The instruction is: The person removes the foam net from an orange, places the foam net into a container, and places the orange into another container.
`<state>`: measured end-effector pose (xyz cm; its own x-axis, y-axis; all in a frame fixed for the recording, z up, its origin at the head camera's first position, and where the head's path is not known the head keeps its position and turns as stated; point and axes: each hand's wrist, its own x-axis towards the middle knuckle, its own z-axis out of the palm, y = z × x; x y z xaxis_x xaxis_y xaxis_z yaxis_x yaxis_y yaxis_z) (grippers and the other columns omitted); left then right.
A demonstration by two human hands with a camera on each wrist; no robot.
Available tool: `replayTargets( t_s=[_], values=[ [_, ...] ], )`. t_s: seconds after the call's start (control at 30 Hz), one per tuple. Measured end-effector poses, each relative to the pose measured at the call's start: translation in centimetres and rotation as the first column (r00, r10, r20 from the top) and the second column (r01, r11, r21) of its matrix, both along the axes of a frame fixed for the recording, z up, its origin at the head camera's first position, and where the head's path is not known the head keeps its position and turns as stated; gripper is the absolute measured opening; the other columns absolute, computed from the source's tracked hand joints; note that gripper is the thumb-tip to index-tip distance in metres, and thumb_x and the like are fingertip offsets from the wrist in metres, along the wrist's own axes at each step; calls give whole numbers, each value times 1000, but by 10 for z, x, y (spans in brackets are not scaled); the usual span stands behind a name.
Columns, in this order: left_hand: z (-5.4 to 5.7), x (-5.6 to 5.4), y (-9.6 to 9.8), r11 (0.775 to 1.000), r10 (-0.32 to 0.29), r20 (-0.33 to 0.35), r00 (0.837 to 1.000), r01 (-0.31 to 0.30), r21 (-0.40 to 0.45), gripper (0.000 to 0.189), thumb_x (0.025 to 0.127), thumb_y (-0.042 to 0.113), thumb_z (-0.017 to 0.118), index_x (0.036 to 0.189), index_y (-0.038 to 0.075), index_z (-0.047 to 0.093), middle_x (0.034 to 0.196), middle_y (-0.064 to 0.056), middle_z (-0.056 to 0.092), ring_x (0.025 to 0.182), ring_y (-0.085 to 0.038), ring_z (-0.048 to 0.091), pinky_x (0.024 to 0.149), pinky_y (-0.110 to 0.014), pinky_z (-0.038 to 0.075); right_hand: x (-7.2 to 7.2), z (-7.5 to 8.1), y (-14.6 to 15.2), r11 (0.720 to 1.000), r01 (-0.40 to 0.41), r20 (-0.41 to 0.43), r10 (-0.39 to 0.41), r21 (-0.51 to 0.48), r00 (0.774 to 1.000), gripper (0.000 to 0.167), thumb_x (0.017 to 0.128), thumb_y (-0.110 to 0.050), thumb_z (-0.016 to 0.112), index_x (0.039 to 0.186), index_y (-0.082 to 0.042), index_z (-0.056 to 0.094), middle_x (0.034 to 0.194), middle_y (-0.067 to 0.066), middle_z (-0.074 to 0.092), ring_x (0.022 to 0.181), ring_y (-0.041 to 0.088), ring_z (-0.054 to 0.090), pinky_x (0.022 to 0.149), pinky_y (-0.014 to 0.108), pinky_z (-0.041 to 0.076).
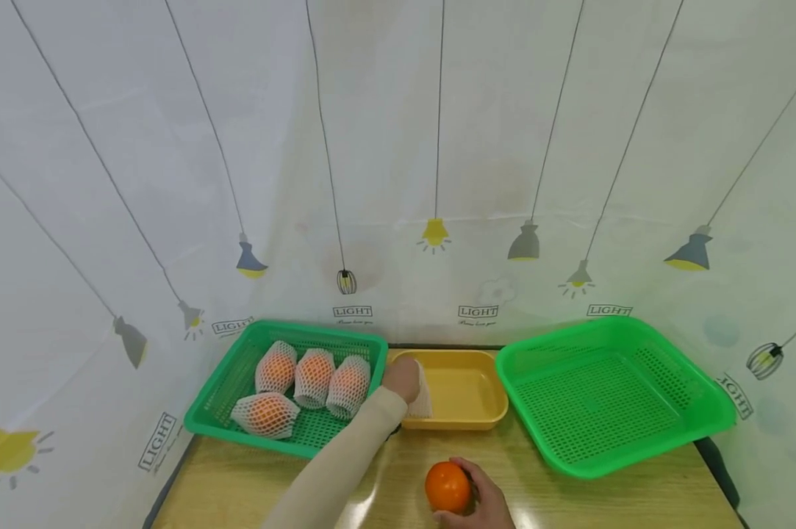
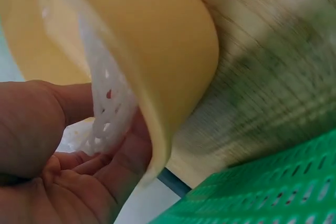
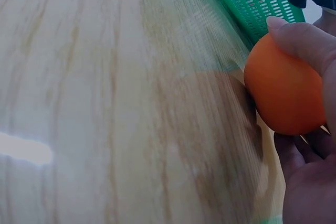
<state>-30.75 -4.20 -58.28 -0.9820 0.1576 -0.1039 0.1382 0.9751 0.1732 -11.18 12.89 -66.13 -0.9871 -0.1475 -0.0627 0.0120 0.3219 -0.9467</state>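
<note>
My left hand [image 1: 403,378] reaches into the left end of the yellow tray [image 1: 467,424]. Between its thumb and fingers it pinches a white foam net sleeve [image 2: 107,98], beside the tray wall. Close to the near side of the table, my right hand [image 1: 485,503] holds a bare, smooth orange [image 1: 447,486], thumb on one side and fingers on the other. In the right wrist view the orange [image 3: 286,87] is close to the wooden surface; whether it touches is unclear.
A dark green basket [image 1: 202,422] on the left holds several oranges in foam nets [image 1: 277,369]. On the right is a bright green basket [image 1: 592,470]. Both flank the yellow tray on the wooden table [image 1: 398,470]. Behind hangs a lamp-patterned cloth [image 1: 398,147].
</note>
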Motion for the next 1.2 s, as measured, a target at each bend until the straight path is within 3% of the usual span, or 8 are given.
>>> replayTargets(
  t_s=[0.2, 0.4, 0.5, 0.63, 0.7, 0.83, 1.0, 1.2],
  values=[
    [-8, 9, 9, 974, -54, -101, 993, 30, -224, 38, 103, 20, 62, 134, 0, 56, 110, -19, 69, 92, -26, 70, 70, -35, 63, 0, -3, 1, 1000, -7, -2, 7, -9, 1000, 88, 70, -32, 95, 145, -10, 54, 136, 12, 65, 113, 5, 65, 90, 24, 54],
    [-4, 10, 13, 895, -171, -150, 974, 90, -438, 38, 99, 30, 67, 131, 11, 64, 139, -18, 58, 131, -34, 51, 101, -35, 54, 0, -4, 1, 1000, -3, -13, 3, -1, 1000, 88, 70, -32, 95, 145, -11, 55, 136, 11, 65, 113, 6, 65, 90, 24, 54],
    [-3, 10, 11, 875, -217, -160, 963, 120, -469, 28, 98, 30, 68, 121, 14, 72, 143, -18, 55, 139, -37, 43, 106, -36, 50, 0, -3, 1, 1000, -1, -8, 1, -2, 1000, 87, 70, -33, 95, 145, -11, 55, 135, 12, 65, 113, 9, 66, 89, 25, 54],
    [0, 9, 8, 917, -230, -188, 955, 148, -370, 12, 96, 23, 69, 96, 14, 76, 135, -20, 58, 137, -39, 42, 99, -36, 54, -1, -2, 1, 1000, -6, 7, 6, 5, 1000, 87, 72, -34, 94, 146, -12, 54, 136, 12, 65, 114, 11, 66, 88, 25, 55],
    [3, 9, 6, 944, -216, -189, 958, 155, -292, 14, 94, 22, 70, 85, 13, 74, 127, -20, 60, 129, -36, 46, 90, -34, 55, -2, -2, 2, 1000, -15, 10, 15, 11, 1000, 87, 72, -35, 94, 146, -11, 53, 136, 13, 65, 113, 12, 67, 88, 25, 55],
    [15, 12, 1, 972, -185, -193, 964, 150, -180, 17, 92, 23, 71, 77, 13, 69, 114, -17, 57, 108, -28, 44, 75, -33, 50, -2, 3, 4, 999, -36, 12, 36, 24, 999, 89, 73, -35, 93, 148, -11, 52, 136, 15, 65, 112, 15, 68, 86, 24, 55],
    [26, 19, -5, 985, -169, -213, 962, 169, -17, 16, 94, 25, 70, 89, 11, 72, 115, -18, 55, 106, -28, 41, 82, -38, 47, 0, 15, 5, 999, -38, 47, 37, 16, 998, 90, 74, -33, 93, 150, -10, 50, 137, 20, 63, 111, 24, 69, 85, 26, 55],
    [29, 28, -9, 964, -157, -219, 963, 198, 178, 36, 98, 35, 68, 123, 9, 71, 126, -15, 56, 117, -28, 45, 89, -41, 51, 3, 37, 5, 999, 33, 44, -34, 13, 998, 88, 71, -31, 95, 147, -15, 54, 141, 11, 63, 120, 26, 66, 97, 34, 53]
  ],
)
